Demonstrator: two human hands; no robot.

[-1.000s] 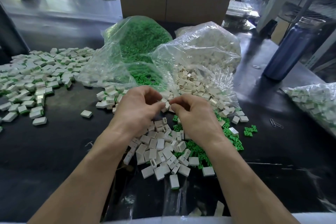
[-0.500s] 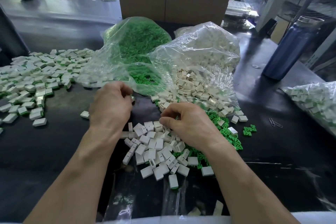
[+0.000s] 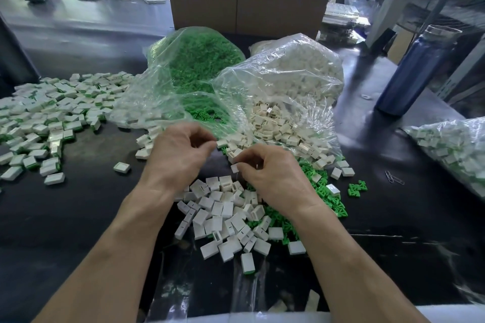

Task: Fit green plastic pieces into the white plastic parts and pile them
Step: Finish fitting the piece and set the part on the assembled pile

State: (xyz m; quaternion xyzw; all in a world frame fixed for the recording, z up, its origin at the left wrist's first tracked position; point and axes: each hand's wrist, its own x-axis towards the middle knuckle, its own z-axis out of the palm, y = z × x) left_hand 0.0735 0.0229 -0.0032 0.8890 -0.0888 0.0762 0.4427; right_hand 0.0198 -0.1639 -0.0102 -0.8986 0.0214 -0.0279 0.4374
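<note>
The right hand (image 3: 275, 178) pinches a small white part (image 3: 234, 167) between thumb and fingertips, just above the loose heap of white parts (image 3: 225, 215) on the dark tabletop (image 3: 86, 207). The left hand (image 3: 181, 155) hovers close beside it with its fingers curled inward; whether anything sits between those fingertips cannot be told, since the fingers hide the gap. The two hands are near each other but apart.

Under and to the right of the right hand lies a spread of loose green pieces (image 3: 328, 199) (a few stray ones (image 3: 357, 188) lie a little further right). One fitted part, white with a green edge (image 3: 248, 263), lies at the near side of the heap.

Behind the hands stand two open clear bags: one of green pieces (image 3: 196, 60) on the left, one of white parts (image 3: 296, 78) on the right, its mouth spilling white parts toward the hands.

Well to the left, a wide pile of fitted parts (image 3: 52, 115) covers the tabletop, white with green showing at the edges. At the far right edge lies another clear bag of parts (image 3: 456, 149). A blue bottle (image 3: 414, 71) stands upright beyond it, and paper clips (image 3: 393, 178) lie on the tabletop near the stray green pieces.
</note>
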